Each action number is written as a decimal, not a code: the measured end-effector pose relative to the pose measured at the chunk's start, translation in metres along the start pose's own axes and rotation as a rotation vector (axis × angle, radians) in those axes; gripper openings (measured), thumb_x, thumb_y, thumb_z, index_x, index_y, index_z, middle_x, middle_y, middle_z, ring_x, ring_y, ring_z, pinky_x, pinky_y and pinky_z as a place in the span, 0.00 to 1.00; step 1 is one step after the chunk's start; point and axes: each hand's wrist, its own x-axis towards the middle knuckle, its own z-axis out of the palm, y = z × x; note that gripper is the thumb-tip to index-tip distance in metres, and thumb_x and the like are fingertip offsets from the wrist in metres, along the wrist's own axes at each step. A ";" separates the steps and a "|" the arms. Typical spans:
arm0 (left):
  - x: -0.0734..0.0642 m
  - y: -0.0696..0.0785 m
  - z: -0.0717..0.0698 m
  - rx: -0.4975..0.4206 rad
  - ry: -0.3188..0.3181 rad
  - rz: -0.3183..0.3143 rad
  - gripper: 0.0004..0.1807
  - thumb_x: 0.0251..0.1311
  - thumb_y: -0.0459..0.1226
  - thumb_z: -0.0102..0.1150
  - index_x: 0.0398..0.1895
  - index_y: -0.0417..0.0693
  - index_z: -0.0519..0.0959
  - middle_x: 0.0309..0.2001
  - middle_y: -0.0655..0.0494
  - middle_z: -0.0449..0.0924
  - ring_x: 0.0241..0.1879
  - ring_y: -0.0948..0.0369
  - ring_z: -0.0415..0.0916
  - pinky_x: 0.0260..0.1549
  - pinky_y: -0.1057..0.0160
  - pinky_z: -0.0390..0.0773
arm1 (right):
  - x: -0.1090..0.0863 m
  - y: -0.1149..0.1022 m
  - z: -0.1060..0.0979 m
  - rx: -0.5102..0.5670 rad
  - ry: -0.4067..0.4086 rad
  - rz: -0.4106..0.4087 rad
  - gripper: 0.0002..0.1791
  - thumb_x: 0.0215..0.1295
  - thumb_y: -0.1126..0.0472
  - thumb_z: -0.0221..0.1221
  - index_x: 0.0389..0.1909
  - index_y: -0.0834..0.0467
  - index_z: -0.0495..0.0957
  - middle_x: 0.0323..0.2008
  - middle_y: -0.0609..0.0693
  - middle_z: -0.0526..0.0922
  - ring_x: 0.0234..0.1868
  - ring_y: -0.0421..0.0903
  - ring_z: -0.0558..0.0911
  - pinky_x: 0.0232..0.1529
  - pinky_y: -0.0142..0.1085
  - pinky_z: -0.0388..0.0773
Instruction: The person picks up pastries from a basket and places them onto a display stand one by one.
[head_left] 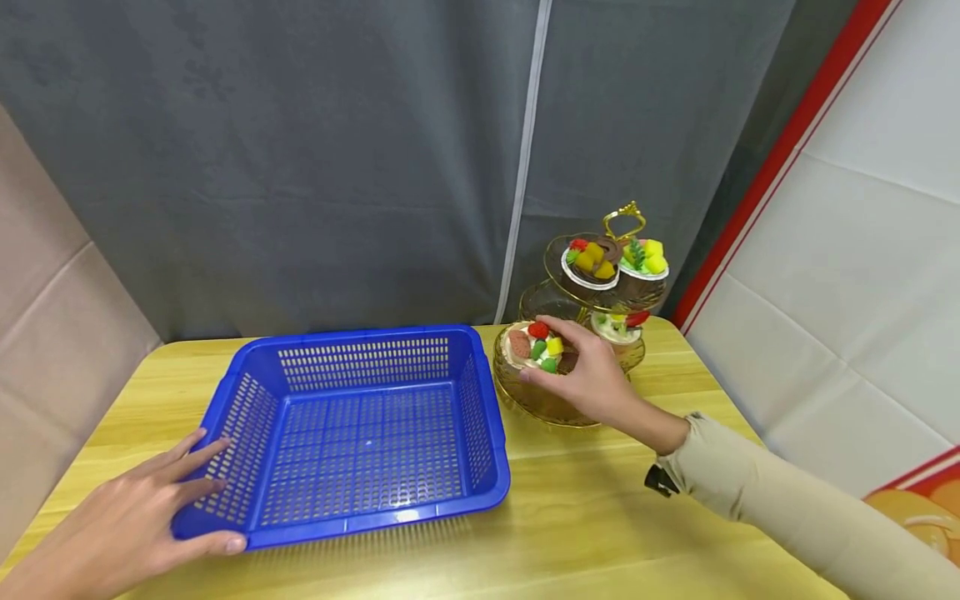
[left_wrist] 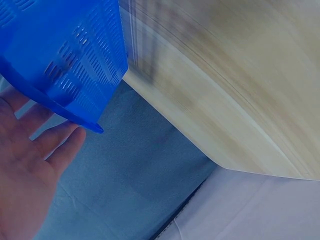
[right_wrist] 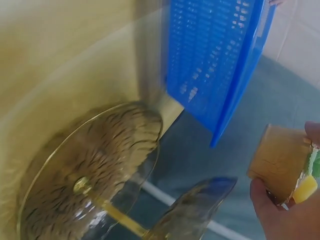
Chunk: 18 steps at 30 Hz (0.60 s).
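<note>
My right hand pinches a dessert cup between thumb and fingers. Cream, a red berry, and yellow and green pieces top the cup. In the right wrist view its brown side shows, held apart from the stand's plate. The gold-rimmed tiered stand is beside this hand. On the left, my left hand rests on the rim of a blue plastic basket, fingers extended over the edge and thumb at the front corner. The left wrist view shows those fingers against the rim.
Two fruit-topped cups, one chocolate and one green-and-yellow, sit on the stand's top tier. Another cup is below them. A dark grey curtain hangs behind the wooden table; a white panel stands at the right.
</note>
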 end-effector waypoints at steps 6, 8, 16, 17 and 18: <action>0.000 -0.001 0.000 0.003 -0.019 -0.013 0.44 0.41 0.73 0.63 0.43 0.45 0.88 0.65 0.37 0.73 0.61 0.31 0.67 0.46 0.31 0.75 | -0.003 0.014 -0.008 0.005 0.049 0.036 0.40 0.54 0.59 0.75 0.67 0.63 0.70 0.56 0.57 0.79 0.44 0.48 0.83 0.40 0.29 0.82; -0.001 -0.001 0.001 0.005 -0.026 -0.017 0.44 0.41 0.73 0.63 0.43 0.44 0.88 0.65 0.37 0.73 0.62 0.31 0.67 0.46 0.31 0.74 | -0.003 0.016 -0.011 0.012 0.063 0.047 0.40 0.54 0.59 0.75 0.67 0.63 0.70 0.55 0.58 0.79 0.42 0.48 0.84 0.39 0.28 0.81; -0.001 -0.001 0.000 0.001 -0.008 -0.008 0.44 0.40 0.73 0.64 0.43 0.44 0.88 0.64 0.38 0.73 0.61 0.31 0.68 0.47 0.32 0.74 | -0.003 0.026 -0.017 -0.022 0.093 0.050 0.40 0.55 0.57 0.74 0.67 0.62 0.69 0.54 0.57 0.80 0.43 0.48 0.82 0.37 0.26 0.79; -0.001 -0.001 0.000 0.003 -0.010 -0.008 0.44 0.40 0.73 0.64 0.43 0.44 0.88 0.64 0.38 0.73 0.61 0.31 0.68 0.47 0.31 0.74 | -0.003 0.027 -0.018 -0.030 0.099 0.048 0.40 0.55 0.57 0.74 0.67 0.62 0.69 0.54 0.56 0.80 0.43 0.48 0.82 0.37 0.26 0.78; -0.001 -0.001 0.000 0.005 -0.012 -0.008 0.44 0.40 0.73 0.64 0.43 0.44 0.88 0.64 0.38 0.73 0.61 0.31 0.68 0.47 0.31 0.74 | -0.002 0.028 -0.018 -0.032 0.104 0.048 0.40 0.55 0.57 0.74 0.67 0.62 0.69 0.54 0.56 0.80 0.44 0.48 0.82 0.38 0.25 0.78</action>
